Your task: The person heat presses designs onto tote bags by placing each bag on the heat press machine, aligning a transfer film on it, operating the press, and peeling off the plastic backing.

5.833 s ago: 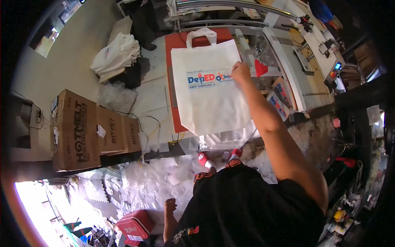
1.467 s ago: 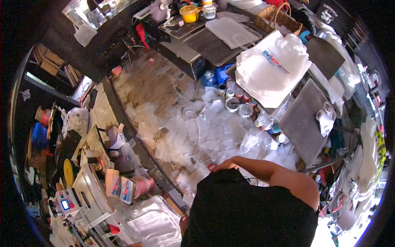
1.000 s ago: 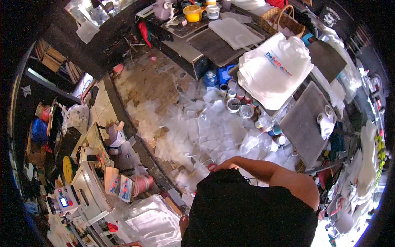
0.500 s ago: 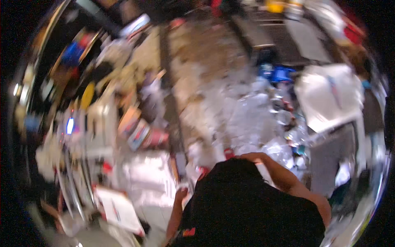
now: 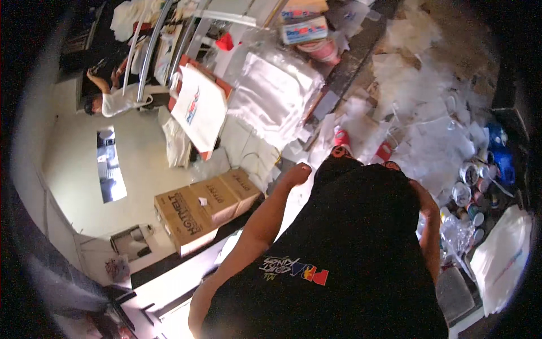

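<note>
The left hand (image 5: pixel 298 172) hangs curled into a loose fist, holding nothing, with the stack of brown cardboard boxes (image 5: pixel 206 206) nearest it at about eight o'clock; the boxes are taped shut, so their contents cannot be told. The right hand is hidden behind the black shirt (image 5: pixel 350 254), so its state cannot be told. The floor around the red shoes (image 5: pixel 341 138) is strewn with loose white sheets (image 5: pixel 429 147), likely slippery underfoot, and open paint tins (image 5: pixel 468 183) at three o'clock could easily be kicked over.

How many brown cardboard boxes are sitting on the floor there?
3, side by side in one row left of the person's left hand: a large box nearest the wall, a middle box, and a smaller box at the right end. Others may be hidden.
</note>
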`<state>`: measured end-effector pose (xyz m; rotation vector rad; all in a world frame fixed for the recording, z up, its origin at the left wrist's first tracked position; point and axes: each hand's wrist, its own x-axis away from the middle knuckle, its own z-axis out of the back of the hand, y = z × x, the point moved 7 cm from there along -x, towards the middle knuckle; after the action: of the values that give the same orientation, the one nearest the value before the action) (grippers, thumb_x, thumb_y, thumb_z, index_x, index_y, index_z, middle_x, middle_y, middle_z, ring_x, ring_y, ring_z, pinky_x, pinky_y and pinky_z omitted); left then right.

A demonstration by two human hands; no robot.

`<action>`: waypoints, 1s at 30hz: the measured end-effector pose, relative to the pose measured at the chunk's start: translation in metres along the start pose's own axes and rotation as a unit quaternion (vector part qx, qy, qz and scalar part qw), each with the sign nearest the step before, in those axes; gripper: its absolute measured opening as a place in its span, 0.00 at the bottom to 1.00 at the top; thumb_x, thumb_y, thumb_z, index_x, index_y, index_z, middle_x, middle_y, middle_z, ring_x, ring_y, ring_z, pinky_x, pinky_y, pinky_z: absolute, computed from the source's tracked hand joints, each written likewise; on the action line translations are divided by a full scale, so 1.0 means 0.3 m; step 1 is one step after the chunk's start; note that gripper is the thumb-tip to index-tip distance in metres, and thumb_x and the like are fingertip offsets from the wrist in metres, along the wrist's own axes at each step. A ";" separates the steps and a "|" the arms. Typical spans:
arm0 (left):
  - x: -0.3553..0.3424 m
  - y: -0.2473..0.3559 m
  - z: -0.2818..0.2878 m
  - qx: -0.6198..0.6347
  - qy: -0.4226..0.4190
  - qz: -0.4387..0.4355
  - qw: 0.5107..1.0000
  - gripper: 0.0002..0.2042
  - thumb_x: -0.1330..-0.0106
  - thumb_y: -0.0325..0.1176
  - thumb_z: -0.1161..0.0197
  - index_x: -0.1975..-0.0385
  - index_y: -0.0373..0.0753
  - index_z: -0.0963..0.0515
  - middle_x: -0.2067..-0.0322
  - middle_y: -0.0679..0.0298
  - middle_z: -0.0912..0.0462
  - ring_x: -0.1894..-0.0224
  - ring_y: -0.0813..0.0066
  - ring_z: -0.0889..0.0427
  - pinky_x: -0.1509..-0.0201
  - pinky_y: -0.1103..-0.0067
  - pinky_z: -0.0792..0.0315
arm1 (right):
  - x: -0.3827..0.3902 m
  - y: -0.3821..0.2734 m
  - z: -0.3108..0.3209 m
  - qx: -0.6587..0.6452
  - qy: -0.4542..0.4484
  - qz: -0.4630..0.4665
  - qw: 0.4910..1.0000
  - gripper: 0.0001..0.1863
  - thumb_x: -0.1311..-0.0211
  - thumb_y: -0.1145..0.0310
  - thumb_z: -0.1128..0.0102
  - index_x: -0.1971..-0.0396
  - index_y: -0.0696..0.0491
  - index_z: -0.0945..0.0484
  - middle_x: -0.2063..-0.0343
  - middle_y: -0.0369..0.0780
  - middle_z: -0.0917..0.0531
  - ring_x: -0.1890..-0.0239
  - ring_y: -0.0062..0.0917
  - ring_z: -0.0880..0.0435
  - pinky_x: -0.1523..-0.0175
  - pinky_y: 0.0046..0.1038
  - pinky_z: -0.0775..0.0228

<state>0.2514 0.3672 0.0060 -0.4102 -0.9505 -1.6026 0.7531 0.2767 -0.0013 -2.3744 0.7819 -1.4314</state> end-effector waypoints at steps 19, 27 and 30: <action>-0.023 0.080 0.096 0.141 0.124 -0.034 0.982 0.13 0.38 0.38 0.51 0.81 0.36 0.30 0.80 0.45 0.28 0.78 0.49 0.32 0.71 0.60 0.34 | 0.040 -0.040 -0.078 0.027 -0.024 0.028 0.999 0.23 0.27 0.57 0.53 0.41 0.55 0.26 0.46 0.36 0.21 0.44 0.24 0.27 0.35 0.28 0.41; -0.015 0.042 0.065 0.070 0.014 0.009 0.997 0.14 0.37 0.40 0.50 0.76 0.35 0.25 0.73 0.43 0.22 0.70 0.44 0.23 0.64 0.59 0.29 | 0.051 -0.028 -0.052 0.044 -0.013 0.031 0.998 0.22 0.28 0.59 0.52 0.41 0.55 0.26 0.45 0.36 0.21 0.44 0.24 0.27 0.36 0.28 0.40; 0.021 0.070 0.097 0.069 0.064 0.055 0.994 0.15 0.36 0.41 0.50 0.71 0.35 0.23 0.68 0.43 0.19 0.63 0.41 0.20 0.58 0.60 0.26 | 0.046 -0.032 -0.045 0.044 -0.008 0.038 0.998 0.22 0.28 0.59 0.52 0.41 0.55 0.26 0.45 0.36 0.21 0.44 0.24 0.27 0.36 0.28 0.40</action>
<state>0.2628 0.3852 0.0356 -0.2568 -0.9181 -1.4361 0.7493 0.2775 0.0200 -2.2643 0.7798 -1.3860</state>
